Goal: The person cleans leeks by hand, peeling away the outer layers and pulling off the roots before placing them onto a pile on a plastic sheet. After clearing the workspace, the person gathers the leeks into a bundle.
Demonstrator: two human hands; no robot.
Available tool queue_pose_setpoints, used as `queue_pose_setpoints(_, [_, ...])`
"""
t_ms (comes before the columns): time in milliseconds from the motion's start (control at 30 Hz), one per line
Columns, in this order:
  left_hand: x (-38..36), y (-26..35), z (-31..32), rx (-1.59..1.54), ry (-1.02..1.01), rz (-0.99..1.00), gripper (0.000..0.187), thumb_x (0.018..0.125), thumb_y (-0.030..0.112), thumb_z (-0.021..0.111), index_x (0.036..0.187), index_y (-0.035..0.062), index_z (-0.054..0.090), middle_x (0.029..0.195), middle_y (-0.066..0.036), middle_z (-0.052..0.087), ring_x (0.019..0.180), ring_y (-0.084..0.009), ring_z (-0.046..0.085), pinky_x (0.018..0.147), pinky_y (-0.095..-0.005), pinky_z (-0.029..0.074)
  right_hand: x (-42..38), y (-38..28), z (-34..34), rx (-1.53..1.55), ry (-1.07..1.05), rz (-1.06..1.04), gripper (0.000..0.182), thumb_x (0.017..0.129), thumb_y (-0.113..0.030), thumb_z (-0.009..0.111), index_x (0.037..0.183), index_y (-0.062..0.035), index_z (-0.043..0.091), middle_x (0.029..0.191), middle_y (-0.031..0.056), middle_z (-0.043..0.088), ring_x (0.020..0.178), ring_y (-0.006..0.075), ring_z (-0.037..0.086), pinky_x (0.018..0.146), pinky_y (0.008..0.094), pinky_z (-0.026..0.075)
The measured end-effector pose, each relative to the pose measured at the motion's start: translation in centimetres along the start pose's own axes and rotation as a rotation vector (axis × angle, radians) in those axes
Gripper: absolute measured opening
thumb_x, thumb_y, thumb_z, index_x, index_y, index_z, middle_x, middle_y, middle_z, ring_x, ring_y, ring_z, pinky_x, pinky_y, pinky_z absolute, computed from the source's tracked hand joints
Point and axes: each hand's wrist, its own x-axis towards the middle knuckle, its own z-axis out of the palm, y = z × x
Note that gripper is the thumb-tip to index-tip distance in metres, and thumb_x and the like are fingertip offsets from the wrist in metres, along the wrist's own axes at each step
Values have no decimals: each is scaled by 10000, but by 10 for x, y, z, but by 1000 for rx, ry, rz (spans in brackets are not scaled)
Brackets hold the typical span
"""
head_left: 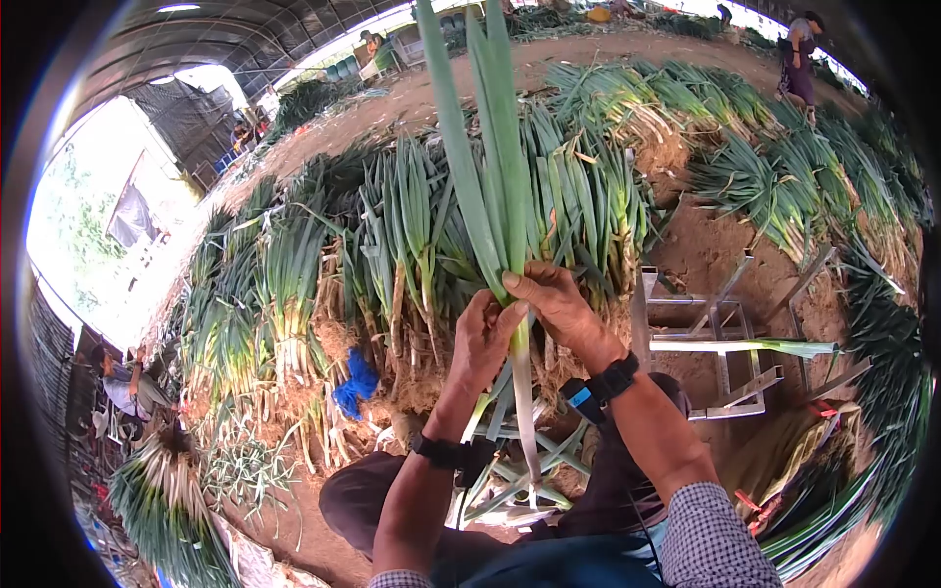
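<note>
A long green leek stands upright in front of me, leaves at the top and white stem hanging down between my knees. My left hand is closed on it from the left, where the leaves meet the stem. From the right, my right hand pinches the same part, its thumb beside the other thumb. Both hands touch the leek. Loose green leaves lie on the ground below the stem.
Piled leeks cover the ground ahead. A metal frame at the right bears one leek. A blue cloth lies left of centre. A leek bundle sits lower left. People are farther off.
</note>
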Motion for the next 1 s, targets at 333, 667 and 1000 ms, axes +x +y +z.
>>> queue_pose_setpoints(333, [1,-10,-5,-95,14,-85,300,974,284,655,1030,-11,666,736,81,525,637,-17,414,546,-205,327,7,10,-4,-115,-10,-99,250,895,-269,754,920,-27,702,830,-40,644,769,50,516,690,241,422])
queue_pose_setpoints(667, [-1,-26,-11,-763,-158,-339,322,1002,270,586,1144,-14,641,1014,-97,698,884,-196,699,747,-324,564,12,23,-6,34,-41,15,252,931,-277,705,928,-26,680,718,-47,590,587,35,508,488,220,392])
queue_pose_setpoints(1000, [-6,-48,-4,-707,114,-168,389,1006,252,584,1270,-35,601,1191,-99,667,1032,-172,647,892,-289,510,14,24,15,67,-37,-89,230,929,-241,711,969,-17,674,840,19,679,747,80,612,671,243,498])
